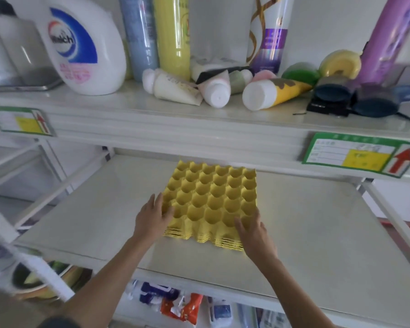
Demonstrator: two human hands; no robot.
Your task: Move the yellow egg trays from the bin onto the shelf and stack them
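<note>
A stack of several yellow egg trays (213,197) lies flat on the white middle shelf (317,233), cups facing up, edges roughly lined up. My left hand (152,216) rests against the stack's near left corner with fingers spread. My right hand (253,230) lies at the near right corner, fingers on the top tray's front edge. Neither hand has a tray lifted; both only touch the stack. The bin is not in view.
The upper shelf (152,107) holds a white detergent jug (85,48), tall bottles and lying tubes (270,93). Green price labels (360,153) hang on its front edge. Packets (175,304) lie on the shelf below. A bowl (33,282) sits lower left.
</note>
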